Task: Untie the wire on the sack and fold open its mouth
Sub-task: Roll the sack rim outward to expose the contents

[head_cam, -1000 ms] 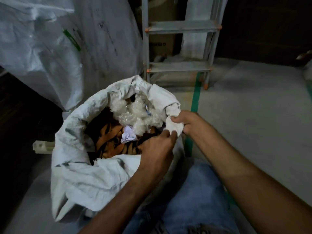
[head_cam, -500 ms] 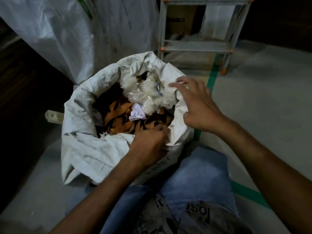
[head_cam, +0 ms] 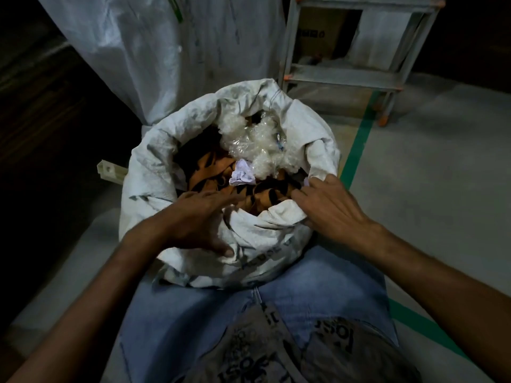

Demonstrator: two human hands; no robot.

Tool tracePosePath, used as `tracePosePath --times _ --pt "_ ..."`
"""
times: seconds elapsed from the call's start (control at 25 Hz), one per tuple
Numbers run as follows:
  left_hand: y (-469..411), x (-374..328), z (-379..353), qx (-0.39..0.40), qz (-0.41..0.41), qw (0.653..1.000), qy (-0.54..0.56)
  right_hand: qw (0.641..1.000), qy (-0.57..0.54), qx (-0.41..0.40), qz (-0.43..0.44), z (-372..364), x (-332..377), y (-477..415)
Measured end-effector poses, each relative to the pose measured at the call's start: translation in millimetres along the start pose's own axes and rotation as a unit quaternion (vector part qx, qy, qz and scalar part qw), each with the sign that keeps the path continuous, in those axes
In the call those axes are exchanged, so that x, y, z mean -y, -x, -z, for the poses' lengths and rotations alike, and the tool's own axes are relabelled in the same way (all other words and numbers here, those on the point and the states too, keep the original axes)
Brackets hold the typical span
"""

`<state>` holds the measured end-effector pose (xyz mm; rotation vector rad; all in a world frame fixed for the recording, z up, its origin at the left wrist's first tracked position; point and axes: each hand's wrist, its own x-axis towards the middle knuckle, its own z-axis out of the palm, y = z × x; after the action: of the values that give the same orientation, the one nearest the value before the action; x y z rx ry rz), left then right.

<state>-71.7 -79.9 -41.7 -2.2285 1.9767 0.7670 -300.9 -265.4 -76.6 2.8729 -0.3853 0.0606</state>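
1. Grey concrete floor [head_cam: 442, 175] runs around me in the head view, dim, with a green tape line [head_cam: 356, 150] crossing it past the sack's right side.
2. Behind stands a metal stepladder [head_cam: 343, 76] with orange caps at its joints, and a tall white woven bag [head_cam: 154, 59] leans at the back left, just behind the sack.
3. A pale plastic piece [head_cam: 110, 170] lies on the floor just beside the sack's left side.
4. The sack [head_cam: 154, 172] sits upright on the floor right against my knees, my blue jeans [head_cam: 249, 308] touching its near wall.
5. Its mouth is open, the rim rolled outward in a thick crumpled cuff all the way round.
6. I cannot make out any wire on it.
7. Inside I see orange-and-black striped fabric [head_cam: 210, 172], a heap of white stuffing and clear plastic wrap [head_cam: 254, 139] toward the far side, and a small pale lilac scrap [head_cam: 242, 175] lying between them.
8. My left hand [head_cam: 193, 222] lies spread and loose over the near-left rim, fingers stretched toward the fabric, thumb pressed on the folded cuff; it closes on nothing.
9. My right hand [head_cam: 329, 208] rests on the near-right rim, fingers extended and slightly curled over the fold, palm down; it is not clenched round anything.
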Motion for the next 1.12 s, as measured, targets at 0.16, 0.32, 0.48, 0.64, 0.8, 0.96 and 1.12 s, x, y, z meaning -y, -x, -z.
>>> tracePosePath --times 0.16,0.32,0.48,0.64,0.8,0.96,1.12 --pt "6.2 -1.3 -38.6 -0.151 -0.074 0.980 -0.108 0.996 0.001 0.088 0.029 30.5 14.2 -4.8" --pt "17.1 -17.3 -75.3 -0.336 -0.016 0.930 -0.147 0.965 -0.195 0.161 0.068 42.7 41.7 -34.1" --pt "34.7 -11.4 -68.0 -0.240 0.018 0.970 -0.039 0.993 -0.059 0.045 0.092 17.8 74.7 -42.6" --pt "53.8 27.3 -2.9 -0.034 -0.038 0.979 0.199 0.984 -0.039 -0.119 0.124 2.6 85.9 -16.7" --pt "35.4 41.6 1.0 -0.048 -0.009 0.994 -0.102 0.977 -0.039 -0.125 0.170 -0.6 86.4 -7.5" --pt "35.7 39.1 -24.5 -0.055 -0.068 0.976 -0.198 0.981 -0.117 0.008 0.151 17.4 84.2 -3.9" --pt "46.1 35.9 -57.1 -0.180 -0.089 0.959 -0.200 0.970 -0.194 0.124 0.071 44.5 79.1 -28.6"
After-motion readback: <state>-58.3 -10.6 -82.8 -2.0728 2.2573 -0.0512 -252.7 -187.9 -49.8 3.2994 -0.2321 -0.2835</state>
